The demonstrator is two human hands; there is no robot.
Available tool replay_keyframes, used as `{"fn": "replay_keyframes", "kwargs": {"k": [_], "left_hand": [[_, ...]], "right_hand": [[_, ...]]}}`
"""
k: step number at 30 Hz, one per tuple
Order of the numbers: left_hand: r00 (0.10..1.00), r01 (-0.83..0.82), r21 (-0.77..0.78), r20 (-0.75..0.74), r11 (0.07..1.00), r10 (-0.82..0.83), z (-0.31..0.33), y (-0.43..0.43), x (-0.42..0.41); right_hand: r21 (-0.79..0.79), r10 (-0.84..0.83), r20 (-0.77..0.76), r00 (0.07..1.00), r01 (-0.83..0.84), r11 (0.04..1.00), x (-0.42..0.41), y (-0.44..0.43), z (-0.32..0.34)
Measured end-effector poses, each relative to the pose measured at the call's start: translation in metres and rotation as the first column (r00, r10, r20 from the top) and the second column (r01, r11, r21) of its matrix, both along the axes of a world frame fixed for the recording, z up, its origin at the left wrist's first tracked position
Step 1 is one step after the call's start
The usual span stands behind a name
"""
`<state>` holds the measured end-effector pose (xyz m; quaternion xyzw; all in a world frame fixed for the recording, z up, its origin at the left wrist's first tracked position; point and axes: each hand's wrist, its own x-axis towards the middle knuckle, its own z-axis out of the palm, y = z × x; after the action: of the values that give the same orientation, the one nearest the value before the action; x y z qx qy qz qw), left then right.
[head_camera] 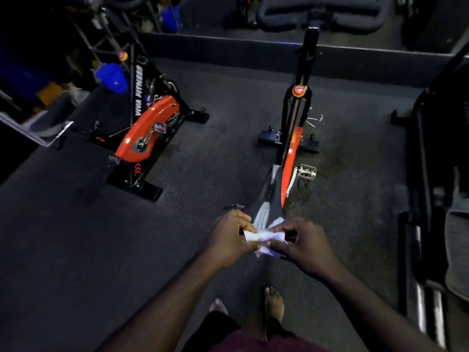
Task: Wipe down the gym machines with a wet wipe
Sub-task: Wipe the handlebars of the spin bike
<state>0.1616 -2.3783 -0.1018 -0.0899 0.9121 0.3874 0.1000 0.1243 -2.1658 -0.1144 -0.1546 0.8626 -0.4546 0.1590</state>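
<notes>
A crumpled white wet wipe point(266, 237) is stretched between both my hands at the middle of the view. My left hand point(232, 236) pinches its left end and my right hand point(303, 243) pinches its right end. Directly beyond the hands stands a black and red spin bike point(291, 148), seen from behind, with its grey saddle point(265, 212) just above the wipe. A second black and red spin bike point(147, 133) stands to the left on the dark floor.
A silver pedal point(307, 172) sticks out on the right of the near bike. A dark machine frame with chrome rails point(421, 275) lines the right edge. A raised dark platform edge point(228, 50) crosses the back. My bare feet point(273, 304) are on the rubber floor below.
</notes>
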Motion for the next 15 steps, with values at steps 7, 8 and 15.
{"fn": "replay_keyframes", "kwargs": {"k": [7, 8, 15], "left_hand": [[0.962, 0.259, 0.083, -0.109, 0.962, -0.250, -0.038, -0.015, -0.056], [0.962, 0.240, 0.058, -0.149, 0.969, -0.230, -0.045, -0.018, -0.062], [0.991, 0.030, 0.051, 0.125, 0.998, -0.037, -0.098, -0.018, -0.092]], "right_hand": [[-0.024, -0.282, -0.088, 0.955, 0.281, 0.959, -0.008, -0.007, -0.012], [-0.016, -0.368, -0.112, 0.923, 0.369, 0.929, -0.008, -0.010, -0.013], [0.220, -0.474, -0.295, 0.830, 0.541, 0.812, 0.002, -0.059, -0.049]]}}
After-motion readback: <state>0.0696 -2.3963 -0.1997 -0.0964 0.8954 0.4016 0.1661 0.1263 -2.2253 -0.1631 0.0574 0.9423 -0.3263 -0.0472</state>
